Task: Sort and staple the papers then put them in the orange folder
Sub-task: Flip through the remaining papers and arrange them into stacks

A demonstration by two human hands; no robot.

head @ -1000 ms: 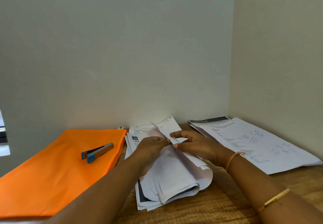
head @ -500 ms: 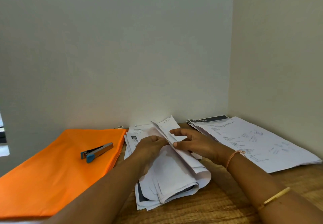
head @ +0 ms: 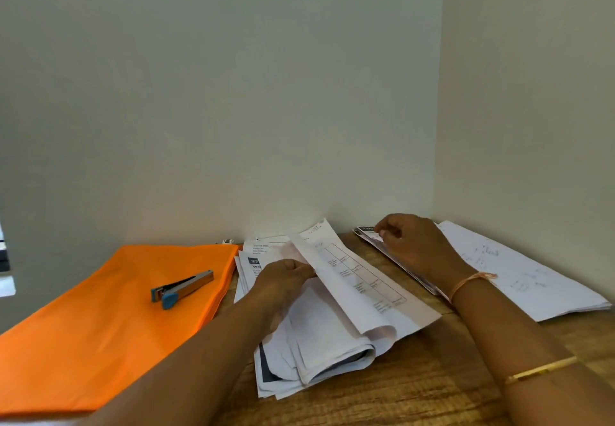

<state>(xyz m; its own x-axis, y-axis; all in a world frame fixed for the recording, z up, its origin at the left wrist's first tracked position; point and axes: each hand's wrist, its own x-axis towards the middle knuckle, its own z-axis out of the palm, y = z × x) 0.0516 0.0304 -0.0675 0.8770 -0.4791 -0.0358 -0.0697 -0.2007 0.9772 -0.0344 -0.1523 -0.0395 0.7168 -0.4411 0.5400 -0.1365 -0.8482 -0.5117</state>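
A loose pile of white printed papers [head: 336, 336] lies in the middle of the wooden table, its sheets curled over at the near end. My left hand [head: 283, 279] pinches the edge of a folded-back sheet on top of the pile. My right hand [head: 412, 242] is over the second stack of papers [head: 532, 279] at the right, fingers curled at the dark-headed top corner of that stack; whether it grips a sheet I cannot tell. The orange folder [head: 93, 326] lies flat on the left with a blue and silver stapler [head: 181, 286] resting on it.
The wooden table [head: 416, 389] sits in a corner, with a pale wall behind and another on the right. A dark-edged object shows at the far left border.
My right hand has left the middle pile and moved right and back to the corner of the right stack. A sheet with a printed table now lies turned over to the right.
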